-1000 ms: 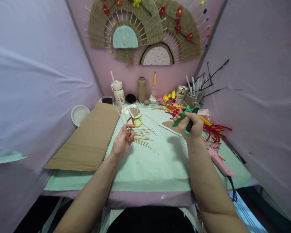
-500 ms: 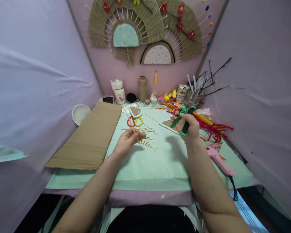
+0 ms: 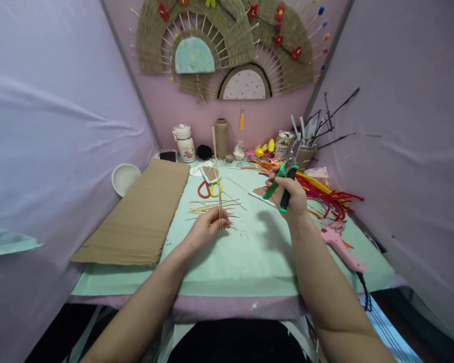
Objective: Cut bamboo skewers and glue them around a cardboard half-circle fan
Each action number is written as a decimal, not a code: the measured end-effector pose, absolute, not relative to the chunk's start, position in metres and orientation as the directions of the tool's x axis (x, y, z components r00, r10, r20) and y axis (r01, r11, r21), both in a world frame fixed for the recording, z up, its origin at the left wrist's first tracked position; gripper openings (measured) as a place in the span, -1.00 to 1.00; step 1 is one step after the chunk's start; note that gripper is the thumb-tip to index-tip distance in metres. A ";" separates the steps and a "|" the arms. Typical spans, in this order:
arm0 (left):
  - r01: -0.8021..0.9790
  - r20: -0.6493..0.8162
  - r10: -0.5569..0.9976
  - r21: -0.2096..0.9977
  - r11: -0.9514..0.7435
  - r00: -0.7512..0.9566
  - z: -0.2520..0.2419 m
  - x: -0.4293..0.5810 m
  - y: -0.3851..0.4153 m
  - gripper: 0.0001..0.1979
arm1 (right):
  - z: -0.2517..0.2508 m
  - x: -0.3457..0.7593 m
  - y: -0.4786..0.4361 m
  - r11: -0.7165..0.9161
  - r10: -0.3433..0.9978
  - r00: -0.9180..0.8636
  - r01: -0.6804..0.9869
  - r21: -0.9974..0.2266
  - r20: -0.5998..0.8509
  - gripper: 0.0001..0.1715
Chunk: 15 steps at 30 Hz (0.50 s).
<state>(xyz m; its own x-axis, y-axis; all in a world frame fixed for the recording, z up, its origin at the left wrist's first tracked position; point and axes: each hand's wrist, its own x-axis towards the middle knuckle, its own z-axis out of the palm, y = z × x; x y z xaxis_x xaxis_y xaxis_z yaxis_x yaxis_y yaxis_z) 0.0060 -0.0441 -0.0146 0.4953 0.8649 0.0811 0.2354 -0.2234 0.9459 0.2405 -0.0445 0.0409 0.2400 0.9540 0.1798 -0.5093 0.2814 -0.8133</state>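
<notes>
two hands over the surface (image 3: 249, 257): left hand (image 3: 207, 228) grip pinches a thin stick (image 3: 216, 166) upright above the stick pile (image 3: 210, 207); right hand (image 3: 292, 197) grip clamps round green cutters (image 3: 279, 184) — bare room toward the near edge, cardboard (image 3: 136, 217) along the left edge.

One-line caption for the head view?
Left hand holds a bamboo skewer upright over loose skewers; right hand grips green-handled cutters.

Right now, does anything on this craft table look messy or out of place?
Thin wooden sticks lie scattered crisscross beside the left hand, and the pink glue gun lies near the right edge of the table, its cord hanging over.
</notes>
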 end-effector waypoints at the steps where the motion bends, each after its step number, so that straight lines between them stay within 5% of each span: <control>1: 0.228 0.085 0.872 0.949 -0.219 0.482 -0.016 0.006 -0.043 -0.92 | 0.041 0.240 -0.045 0.284 0.953 0.243 -0.501 -0.818 0.182 -0.62; 15: 0.400 0.095 0.908 0.876 -0.271 0.407 -0.015 0.000 -0.042 -0.93 | 0.038 0.240 -0.044 0.283 0.954 0.234 -0.494 -0.822 0.187 -0.59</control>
<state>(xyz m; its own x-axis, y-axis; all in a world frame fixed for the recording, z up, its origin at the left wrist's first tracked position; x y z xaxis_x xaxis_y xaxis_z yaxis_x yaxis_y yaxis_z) 0.0000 -0.0416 -0.0153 0.4074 0.9083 0.0950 0.3996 -0.2709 0.8757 0.2404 -0.0442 0.0377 0.2342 0.9540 0.1873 -0.4938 0.2827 -0.8223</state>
